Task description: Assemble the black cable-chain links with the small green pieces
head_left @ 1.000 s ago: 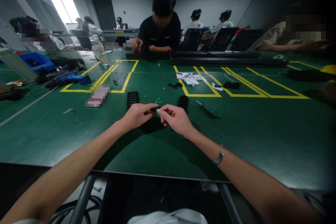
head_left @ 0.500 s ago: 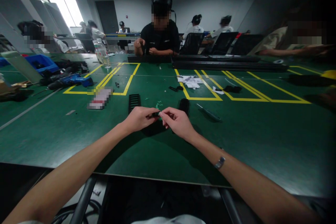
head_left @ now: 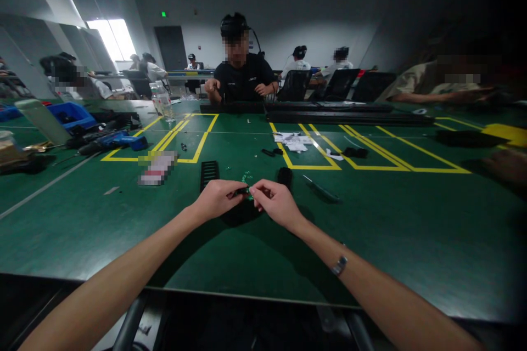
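Over the green table my left hand and my right hand meet fingertip to fingertip. Both pinch a small black part held between them; its shape is too small to make out. Just beyond the hands lie a black ribbed strip on the left, a second black ribbed piece on the right, and a few tiny green bits between them. A watch sits on my right wrist.
A slim dark tool lies right of the hands. Yellow-taped boxes mark the table. Blue power tools, a blue bin and a water bottle stand at left. A person in black sits opposite behind long black rails. Other people work around.
My head has tilted up, so the table and room sit lower in view. My hands stay pinched together on the small part, barely shifted. The person opposite has raised both hands.
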### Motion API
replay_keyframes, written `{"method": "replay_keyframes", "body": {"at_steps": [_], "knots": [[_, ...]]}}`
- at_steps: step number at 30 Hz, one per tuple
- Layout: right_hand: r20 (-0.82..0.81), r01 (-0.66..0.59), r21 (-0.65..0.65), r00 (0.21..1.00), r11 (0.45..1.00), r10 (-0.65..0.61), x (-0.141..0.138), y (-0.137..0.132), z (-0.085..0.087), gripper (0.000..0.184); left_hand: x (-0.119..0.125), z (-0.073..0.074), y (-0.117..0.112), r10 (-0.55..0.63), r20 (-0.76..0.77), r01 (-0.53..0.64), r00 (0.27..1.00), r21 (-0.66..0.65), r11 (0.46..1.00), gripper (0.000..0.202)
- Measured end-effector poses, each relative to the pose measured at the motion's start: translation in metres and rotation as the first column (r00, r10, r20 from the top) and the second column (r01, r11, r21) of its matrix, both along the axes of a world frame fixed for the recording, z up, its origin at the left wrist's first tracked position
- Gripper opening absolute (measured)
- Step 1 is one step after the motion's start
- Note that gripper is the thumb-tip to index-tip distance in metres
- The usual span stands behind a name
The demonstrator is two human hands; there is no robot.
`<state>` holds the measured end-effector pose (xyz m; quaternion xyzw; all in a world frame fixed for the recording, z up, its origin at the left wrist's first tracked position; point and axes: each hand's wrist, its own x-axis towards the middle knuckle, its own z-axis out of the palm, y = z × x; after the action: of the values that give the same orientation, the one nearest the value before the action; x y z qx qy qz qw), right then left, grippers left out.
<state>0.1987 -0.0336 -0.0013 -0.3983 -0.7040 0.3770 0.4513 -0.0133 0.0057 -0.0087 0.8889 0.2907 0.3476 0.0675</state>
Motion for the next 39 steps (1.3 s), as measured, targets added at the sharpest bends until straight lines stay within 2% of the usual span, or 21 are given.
{"method": "replay_keyframes", "body": {"at_steps": [9,24,30,39], "knots": [[-0.03,0.031,-0.017,0.999,0.999,-0.031,0.0009,0.002,-0.0002,0.02,0.0011,0.0023,-0.0022,-0.004,0.03,0.003,1.0,0.029,1.0,0.025],[-0.133,-0.016,-0.128,0.991,0.992,-0.001,-0.0016,0.0029,-0.0001,0.024,-0.0002,0.0007,-0.0007,-0.002,0.034,0.0,0.999,0.063,0.998,0.027],[-0.133,-0.021,-0.131,0.991,0.991,0.004,-0.0014,0.0037,0.0008,0.026,0.0,0.0032,-0.0016,-0.005,0.029,0.002,1.0,0.083,0.997,0.028],[-0.133,-0.054,-0.181,0.991,0.982,0.03,-0.0005,0.0039,0.0035,0.03,-0.001,0.0006,-0.0004,-0.039,0.037,0.037,0.999,0.036,0.999,0.029]]}}
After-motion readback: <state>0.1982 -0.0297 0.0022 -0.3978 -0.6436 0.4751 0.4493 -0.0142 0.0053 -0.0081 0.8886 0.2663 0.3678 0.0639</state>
